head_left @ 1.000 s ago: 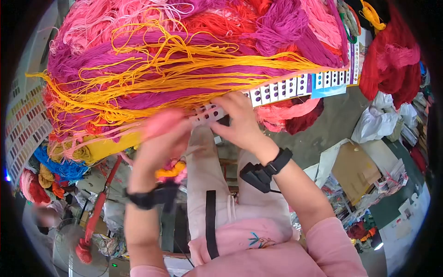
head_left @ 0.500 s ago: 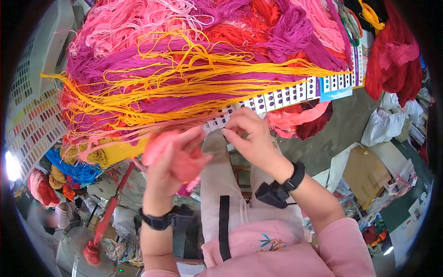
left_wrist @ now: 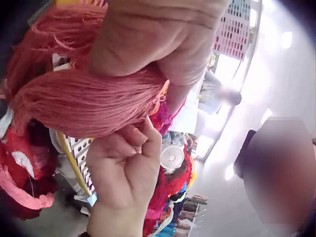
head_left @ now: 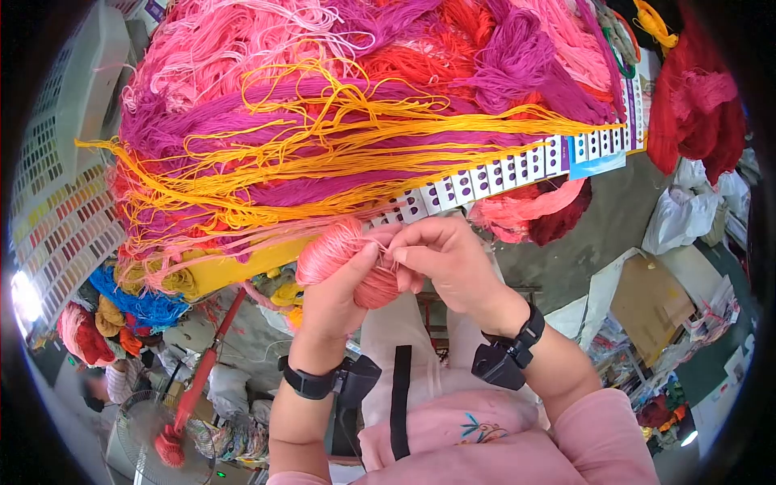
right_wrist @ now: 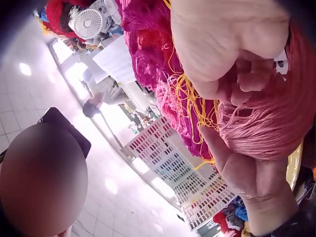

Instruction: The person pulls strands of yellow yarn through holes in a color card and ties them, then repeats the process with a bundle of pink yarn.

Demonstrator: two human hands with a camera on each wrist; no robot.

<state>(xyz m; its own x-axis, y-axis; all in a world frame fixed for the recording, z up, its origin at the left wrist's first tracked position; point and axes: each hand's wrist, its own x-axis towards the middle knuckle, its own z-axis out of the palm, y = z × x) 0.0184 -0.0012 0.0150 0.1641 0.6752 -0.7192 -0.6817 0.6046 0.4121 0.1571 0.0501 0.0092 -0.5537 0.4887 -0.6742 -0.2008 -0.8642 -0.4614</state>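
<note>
A salmon-pink skein of thread (head_left: 331, 249) hangs folded in my left hand (head_left: 333, 301), whose fingers and thumb wrap round it. My right hand (head_left: 454, 263) pinches thin strands at the skein's right side, its fingertips close to the left thumb. In the left wrist view the skein (left_wrist: 84, 101) spreads out beneath the left palm (left_wrist: 153, 42), and the right hand (left_wrist: 121, 173) meets its lower edge. The right wrist view has the skein (right_wrist: 266, 126) between the right hand (right_wrist: 229, 42) and the left hand (right_wrist: 252, 180).
Yellow-orange strands (head_left: 323, 170) lie over purple and pink yarn (head_left: 234, 48) heaped in front. A row of white cards with holes (head_left: 485, 179) runs along the near edge. Dark red yarn (head_left: 695, 105) hangs at the right; a fan (head_left: 166, 440) stands lower left.
The left hand has moved right and down with the pink skein, meeting the right hand. The right hand has left the card edge and now pinches strands of the skein.
</note>
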